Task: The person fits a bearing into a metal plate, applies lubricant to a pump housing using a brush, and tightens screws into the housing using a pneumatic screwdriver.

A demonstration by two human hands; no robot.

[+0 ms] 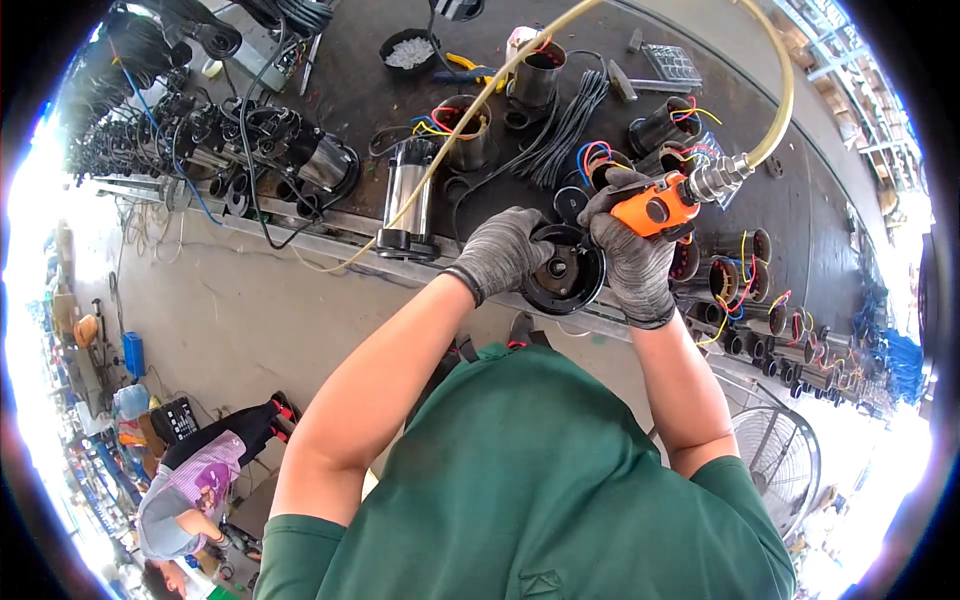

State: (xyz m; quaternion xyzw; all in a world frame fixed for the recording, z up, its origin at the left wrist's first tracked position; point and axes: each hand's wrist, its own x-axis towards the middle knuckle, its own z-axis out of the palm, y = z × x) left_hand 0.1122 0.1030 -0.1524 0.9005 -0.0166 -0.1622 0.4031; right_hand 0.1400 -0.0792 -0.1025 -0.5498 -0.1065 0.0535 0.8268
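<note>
Both my hands wear grey gloves and meet at the near edge of the bench. My left hand [505, 250] is closed on the rim of a black round housing [583, 293], whose open hollow faces up with a small metal part at its centre. My right hand [635, 262] is wrapped around an orange air tool [655, 207] just right of the housing. A metal coupling [716, 180] joins the tool to a yellowish hose [788, 85]. The tool's working tip is hidden. Left of my left hand stands a silver motor [408, 190] with a black base.
Several open motor casings with coloured wires [728, 275] line the bench on the right. Behind lie a coiled black cable [572, 130], pliers [468, 74], a hammer [621, 82] and a bowl of white bits [408, 52]. A fan [775, 440] stands lower right; another person [205, 490] works lower left.
</note>
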